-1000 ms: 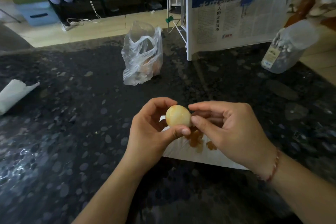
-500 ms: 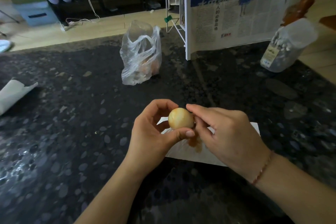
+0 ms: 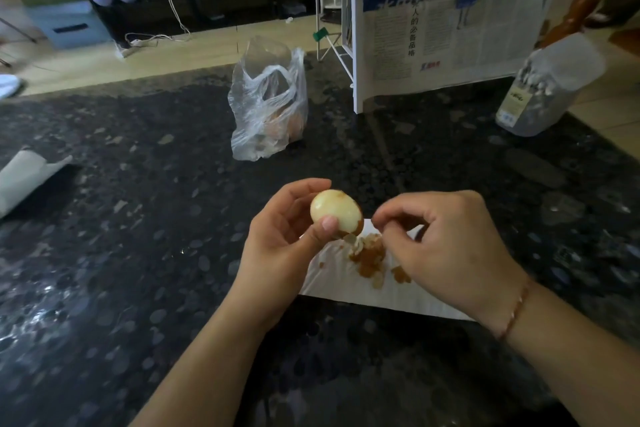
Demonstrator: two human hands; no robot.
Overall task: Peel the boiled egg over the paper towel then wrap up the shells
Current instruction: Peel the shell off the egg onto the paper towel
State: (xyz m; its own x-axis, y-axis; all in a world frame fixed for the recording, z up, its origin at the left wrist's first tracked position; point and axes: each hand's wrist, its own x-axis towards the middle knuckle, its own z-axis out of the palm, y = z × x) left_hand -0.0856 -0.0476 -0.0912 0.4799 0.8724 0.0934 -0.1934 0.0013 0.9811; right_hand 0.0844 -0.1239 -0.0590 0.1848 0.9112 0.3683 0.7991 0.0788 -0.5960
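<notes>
Right now your left hand (image 3: 280, 246) grips the egg (image 3: 335, 211) above the dark speckled counter (image 3: 138, 253), thumb pressed on its near side and the fingers curled behind it. Most of the egg shows pale and bare; a brown patch of shell clings to its right and lower side. Your right hand (image 3: 446, 246) sits just at the egg's 3 o'clock, thumb and forefinger drawn together in a pinch with the other fingers curled under; whether a bit of shell sits between those fingertips, you cannot tell from this view. A thin bracelet (image 3: 516, 312) circles that wrist.

Below both hands the paper towel (image 3: 332, 274) lies flat on the counter, partly hidden by your right hand. On it, at the egg's 5 o'clock, rests a loose heap of brown shell pieces (image 3: 369, 258), with a few pale flakes among them.

At 12 o'clock from the egg, well apart, a thin clear plastic bag (image 3: 268, 104) stands crumpled with its handles up; something orange-brown shows through its lower part, too blurred to name. Far off at 2 o'clock a clear plastic jar (image 3: 543, 87) leans, filled with small pale sticks, perhaps cotton swabs. An open newspaper (image 3: 450, 35) hangs over a white rack (image 3: 353, 45) at 1 o'clock. At 9 o'clock, near the counter's edge, lies another folded white sheet (image 3: 24, 180).
</notes>
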